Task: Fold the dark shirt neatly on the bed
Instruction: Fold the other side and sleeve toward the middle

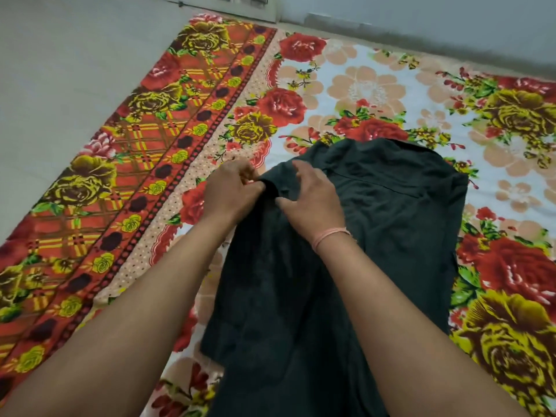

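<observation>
The dark shirt (391,224) lies lengthwise on the flowered bed sheet (376,85), its collar end away from me and its lower part running off the bottom of the view. My left hand (231,191) pinches a bunched fold of cloth at the shirt's upper left edge. My right hand (313,203), with a pink thread band on the wrist, rests on the shirt just right of that fold, fingers spread and curled onto the cloth. The shirt's right side is folded inward along a straight edge.
The bed sheet has a red and yellow checked border (120,164) on the left. Beyond it is pale grey floor (60,70). A grey wall (451,22) runs along the far side.
</observation>
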